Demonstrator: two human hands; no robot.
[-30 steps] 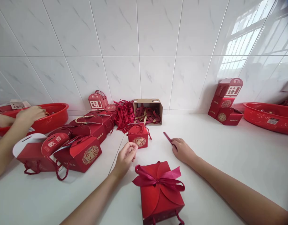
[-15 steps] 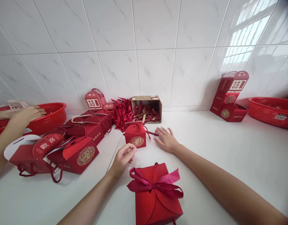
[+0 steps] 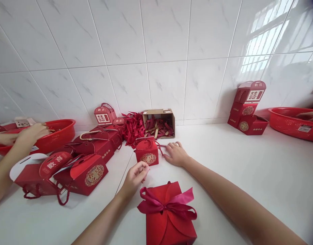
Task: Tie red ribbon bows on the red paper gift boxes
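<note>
My left hand [image 3: 136, 175] is closed, fingers curled and tips pressed together, just in front of a small red gift box [image 3: 147, 154] with twisted cord handles and a gold round print. Whether anything is in that pinch is hidden. On the counter to the right of this box rests my right hand [image 3: 176, 154], its thumb apart from bent fingers. A thin dark red strip [image 3: 163, 146] lies between the box and those fingertips. Nearest me stands a larger red box [image 3: 170, 223], topped by a magenta ribbon bow [image 3: 166, 207].
Behind are a heap of red ribbons [image 3: 133, 127] and a cardboard box [image 3: 160, 111] of dark red strips. Red gift boxes [image 3: 81, 175] crowd the left, beside a red basket [image 3: 61, 136] with another person's hand [image 3: 34, 132]. Stacked boxes [image 3: 250, 109] and another basket [image 3: 286, 124] stand right.
My right hand has shifted slightly left toward the small box and its fingers have bent more. My left hand holds nearly the same pose. A hand now shows in the right basket.
</note>
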